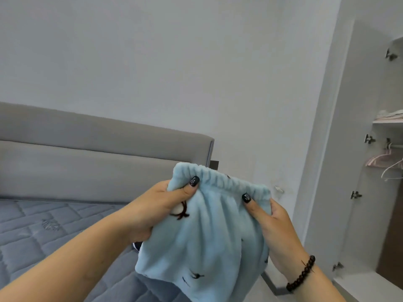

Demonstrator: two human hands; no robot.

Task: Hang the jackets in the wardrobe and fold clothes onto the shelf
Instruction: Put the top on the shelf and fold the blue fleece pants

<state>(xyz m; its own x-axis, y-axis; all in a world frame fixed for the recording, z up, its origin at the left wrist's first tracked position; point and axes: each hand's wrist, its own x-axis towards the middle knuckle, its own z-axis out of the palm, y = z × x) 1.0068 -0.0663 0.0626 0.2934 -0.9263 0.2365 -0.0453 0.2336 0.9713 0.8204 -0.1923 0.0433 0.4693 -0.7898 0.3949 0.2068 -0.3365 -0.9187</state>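
Above the bed (54, 232), I see one blue fleece garment (202, 236), two hands, left hand (157, 210) and right hand (274, 227) each pinching its elastic waistband, thumbs in front.

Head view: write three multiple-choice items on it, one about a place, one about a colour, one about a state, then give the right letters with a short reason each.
1. Where is the wardrobe?
A. At the right of the view
B. At the left, behind the bed
C. Below the hands

2. What colour are the fleece pants?
A. Dark red
B. Light blue
C. Yellow

3. How are the pants held?
A. Lying flat on the bed, untouched
B. Hanging from a hanger
C. Gripped at the waistband by both hands

Answers:
1 A: its open door and the shelf show at the right edge, with hangers on the rail below.
2 B: the fabric is pale blue with small dark marks.
3 C: the left hand and the right hand each pinch the gathered elastic waistband, and the pants hang down in the air.
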